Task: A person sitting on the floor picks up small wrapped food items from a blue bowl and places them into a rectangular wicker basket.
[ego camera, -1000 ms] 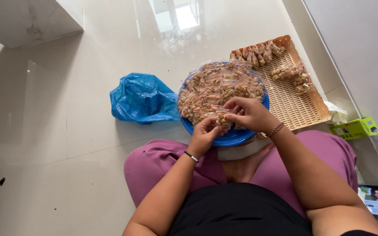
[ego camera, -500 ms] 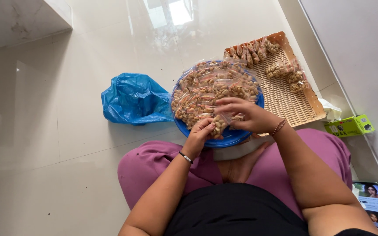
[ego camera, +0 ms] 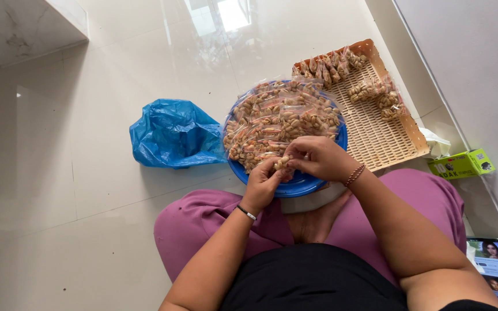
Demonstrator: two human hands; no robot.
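You are pinching 1 small nut packet (ego camera: 282, 162) between your left hand (ego camera: 265, 181) and right hand (ego camera: 318, 157), just in front of the heaped blue basin (ego camera: 318, 183), while only a few packets are lying in the woven tray (ego camera: 376, 132) beyond your right hand.

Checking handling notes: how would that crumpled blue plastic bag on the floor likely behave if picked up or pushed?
The blue plastic bag is crumpled and creased, so probably floppy and light. On the glossy floor tiles it would likely slide easily. Its contents cannot be seen.
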